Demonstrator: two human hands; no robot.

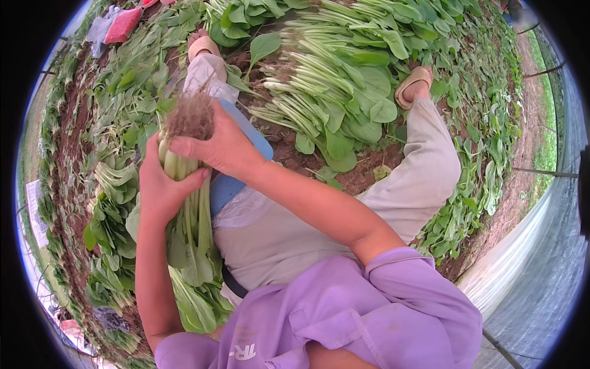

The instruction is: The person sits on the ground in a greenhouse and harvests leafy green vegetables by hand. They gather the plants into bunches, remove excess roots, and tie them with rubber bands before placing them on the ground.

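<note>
A bunch of leafy greens [199, 221] hangs upright beside my thigh, its pale stems up and its leaves down. My left hand [162, 184] wraps around the stems just below the roots. At the top, my right hand [221, 143] grips the root end, thumb across the stems. The tangled brown roots [190, 115] rise above both hands, partly hidden by the right fingers. A blue flat pad [242, 133] lies along my leg behind the right wrist.
A large row of pulled greens [332, 92] lies between my sandalled feet on reddish soil [295, 159]. More bunches [113, 207] lie at the left. A pink cloth-like item [123, 25] and a pale plastic bag [100, 27] sit far left. Sheeting [521, 258] borders the right.
</note>
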